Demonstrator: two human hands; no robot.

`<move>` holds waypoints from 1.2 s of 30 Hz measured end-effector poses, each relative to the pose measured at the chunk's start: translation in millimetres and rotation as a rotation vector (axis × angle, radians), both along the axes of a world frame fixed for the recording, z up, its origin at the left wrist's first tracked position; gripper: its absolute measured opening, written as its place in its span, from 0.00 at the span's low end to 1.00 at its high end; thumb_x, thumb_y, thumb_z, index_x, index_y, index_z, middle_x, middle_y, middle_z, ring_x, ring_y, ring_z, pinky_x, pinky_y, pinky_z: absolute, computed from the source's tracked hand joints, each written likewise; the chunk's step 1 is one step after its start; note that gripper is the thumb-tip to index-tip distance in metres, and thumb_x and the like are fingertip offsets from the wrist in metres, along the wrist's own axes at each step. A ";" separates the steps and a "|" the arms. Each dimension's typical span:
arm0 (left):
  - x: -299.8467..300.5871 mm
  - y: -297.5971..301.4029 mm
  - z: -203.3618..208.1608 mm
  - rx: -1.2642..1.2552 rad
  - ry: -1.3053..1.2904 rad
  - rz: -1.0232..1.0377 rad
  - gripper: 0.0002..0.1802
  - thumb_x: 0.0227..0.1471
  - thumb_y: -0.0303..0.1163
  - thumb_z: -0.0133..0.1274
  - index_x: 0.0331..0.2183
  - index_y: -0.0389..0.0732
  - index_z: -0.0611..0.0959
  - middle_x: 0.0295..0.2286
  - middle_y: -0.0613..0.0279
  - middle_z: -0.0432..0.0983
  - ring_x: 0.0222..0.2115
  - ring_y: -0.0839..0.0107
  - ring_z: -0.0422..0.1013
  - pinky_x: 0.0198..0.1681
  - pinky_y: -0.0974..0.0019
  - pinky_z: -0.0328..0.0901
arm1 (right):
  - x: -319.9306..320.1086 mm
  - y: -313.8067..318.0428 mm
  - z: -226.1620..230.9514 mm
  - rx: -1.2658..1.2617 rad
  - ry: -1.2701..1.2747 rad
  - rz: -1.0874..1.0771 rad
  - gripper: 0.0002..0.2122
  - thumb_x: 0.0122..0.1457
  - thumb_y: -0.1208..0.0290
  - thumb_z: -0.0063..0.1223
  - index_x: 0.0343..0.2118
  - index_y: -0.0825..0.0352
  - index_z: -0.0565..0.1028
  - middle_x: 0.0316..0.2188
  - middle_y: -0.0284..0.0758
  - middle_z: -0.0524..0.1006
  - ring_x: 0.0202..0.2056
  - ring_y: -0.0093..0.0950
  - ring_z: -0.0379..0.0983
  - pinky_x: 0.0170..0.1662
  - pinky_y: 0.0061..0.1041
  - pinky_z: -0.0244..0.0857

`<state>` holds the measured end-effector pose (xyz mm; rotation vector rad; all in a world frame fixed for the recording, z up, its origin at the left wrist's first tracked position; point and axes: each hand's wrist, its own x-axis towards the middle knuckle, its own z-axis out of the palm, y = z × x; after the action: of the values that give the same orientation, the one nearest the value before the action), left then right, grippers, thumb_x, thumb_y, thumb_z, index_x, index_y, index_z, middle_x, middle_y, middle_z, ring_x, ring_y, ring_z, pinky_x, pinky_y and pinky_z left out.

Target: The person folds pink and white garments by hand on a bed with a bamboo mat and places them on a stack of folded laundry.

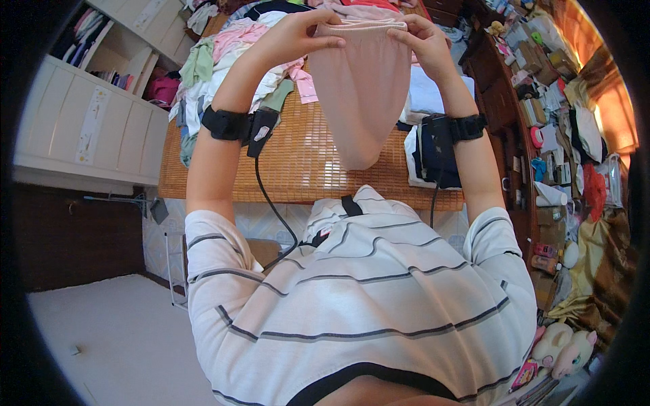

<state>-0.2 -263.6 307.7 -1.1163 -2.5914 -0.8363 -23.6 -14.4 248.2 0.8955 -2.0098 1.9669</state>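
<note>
A: Garment, pale pink, held up over the woven mat on the bed; long axis hangs straight down toward the person.

B: Hands?

A: Left hand pinches the top hem's left corner, right hand the right corner. Both closed on cloth, level, equally near.

B: Surroundings?

A: Mixed clothes pile far left on the mat, folded stack right, just beside the hanging end.
</note>
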 end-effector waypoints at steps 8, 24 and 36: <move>-4.2 -0.5 -9.2 0.172 -0.040 0.040 0.16 0.42 0.36 0.55 0.34 0.38 0.73 0.26 0.68 0.69 0.27 0.80 0.65 0.31 0.76 0.62 | 10.0 2.0 8.1 0.049 0.052 -0.069 0.08 0.47 0.70 0.56 0.29 0.67 0.74 0.24 0.24 0.72 0.27 0.13 0.66 0.32 0.13 0.61; -10.7 0.1 -12.9 0.128 0.103 0.175 0.15 0.44 0.34 0.54 0.35 0.41 0.73 0.24 0.68 0.68 0.23 0.79 0.62 0.26 0.77 0.60 | -3.8 -1.4 22.6 0.080 -0.046 -0.176 0.12 0.41 0.75 0.61 0.19 0.64 0.65 0.19 0.22 0.66 0.21 0.12 0.59 0.25 0.14 0.56; -37.3 -13.5 -5.2 0.328 -0.119 -0.102 0.20 0.43 0.23 0.52 0.42 0.38 0.70 0.34 0.66 0.71 0.33 0.79 0.67 0.39 0.75 0.63 | -8.9 4.8 62.7 0.126 -0.119 0.235 0.13 0.42 0.85 0.54 0.27 0.64 0.63 0.25 0.26 0.68 0.29 0.16 0.66 0.34 0.17 0.62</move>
<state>-37.5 -277.0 302.5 -1.1360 -2.3818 -1.3309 -32.6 -9.6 310.9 1.1144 -2.2050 2.0764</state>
